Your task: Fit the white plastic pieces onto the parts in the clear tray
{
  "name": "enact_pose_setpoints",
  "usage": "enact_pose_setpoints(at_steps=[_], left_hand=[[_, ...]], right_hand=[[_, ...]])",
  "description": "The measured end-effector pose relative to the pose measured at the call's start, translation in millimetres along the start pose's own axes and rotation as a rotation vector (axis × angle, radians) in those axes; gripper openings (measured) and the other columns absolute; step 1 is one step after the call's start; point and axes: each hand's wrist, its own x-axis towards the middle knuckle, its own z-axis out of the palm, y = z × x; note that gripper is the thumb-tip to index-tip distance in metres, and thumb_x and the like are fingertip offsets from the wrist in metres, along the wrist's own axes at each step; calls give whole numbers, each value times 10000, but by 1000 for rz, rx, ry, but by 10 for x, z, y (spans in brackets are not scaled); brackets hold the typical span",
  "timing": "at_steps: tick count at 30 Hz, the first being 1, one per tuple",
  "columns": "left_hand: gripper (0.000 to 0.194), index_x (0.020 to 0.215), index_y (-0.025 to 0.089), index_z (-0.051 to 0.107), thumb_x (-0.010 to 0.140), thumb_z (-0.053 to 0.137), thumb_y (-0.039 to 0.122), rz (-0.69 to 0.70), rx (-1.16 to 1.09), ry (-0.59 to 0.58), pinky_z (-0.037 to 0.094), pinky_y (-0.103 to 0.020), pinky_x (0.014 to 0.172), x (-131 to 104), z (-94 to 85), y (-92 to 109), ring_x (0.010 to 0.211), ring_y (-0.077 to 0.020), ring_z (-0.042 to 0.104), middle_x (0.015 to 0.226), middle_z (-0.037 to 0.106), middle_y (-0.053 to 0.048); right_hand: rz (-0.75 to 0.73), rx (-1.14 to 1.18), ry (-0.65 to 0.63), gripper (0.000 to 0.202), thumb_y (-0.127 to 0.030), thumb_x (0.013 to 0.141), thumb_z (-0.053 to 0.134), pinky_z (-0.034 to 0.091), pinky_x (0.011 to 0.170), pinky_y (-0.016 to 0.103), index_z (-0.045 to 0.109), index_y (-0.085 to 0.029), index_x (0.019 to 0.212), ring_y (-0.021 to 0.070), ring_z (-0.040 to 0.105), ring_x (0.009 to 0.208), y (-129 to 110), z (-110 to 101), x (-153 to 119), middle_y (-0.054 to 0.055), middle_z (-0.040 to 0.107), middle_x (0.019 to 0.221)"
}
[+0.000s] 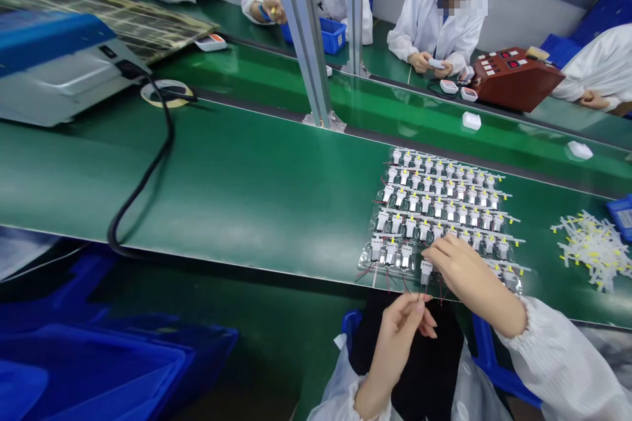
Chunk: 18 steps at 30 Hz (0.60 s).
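A clear plastic tray (366, 262) on the green bench holds rows of small white motor-like units with thin dark red wires, many with yellow tips and white strips. One such small white motor (425, 273) is at the tray's front edge, between my hands. My right hand (459, 270) reaches over the front row, its thumb and fingers closed at the top of this motor. Below it, just off the bench edge, my left hand (401, 325) pinches the motor's thin wires. My right hand hides part of the front rows.
A pile of white strips with yellow tips (592, 250) lies at the right beside a blue bin (621, 216). A metal post (309, 39) stands at the bench's back edge. Left are a blue-and-grey machine (64, 72) and a black cable (165, 145). Co-workers sit across the green conveyor (395, 102).
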Motion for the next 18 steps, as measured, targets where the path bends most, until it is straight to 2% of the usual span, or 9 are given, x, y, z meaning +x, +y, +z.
enact_pose_setpoints(at_steps=[6,12,18], left_hand=[[349,1019,109,641,857,633,418,-9,-87,67,458,-202,549,2,40,-23,546,-97,605,714,671,-41],[503,1148,100,586,865,577,516,-45,-34,65,467,-227,537,-14,42,1,609,-166,681,862,724,-129],[529,1042,77,634,853,555,565,-54,55,22,442,-223,522,16,4,11,633,-195,701,790,737,-142]], right_hand=[[19,-52,35,166,-58,898,483,381,736,333,585,-173,961,208,461,841,2,41,43,55,585,911],[44,-139,50,162,-40,872,506,354,721,325,577,-174,927,212,455,839,-53,5,99,61,582,934],[64,-252,56,164,-19,836,530,348,714,349,586,-159,901,232,467,828,-145,-29,128,84,590,919]])
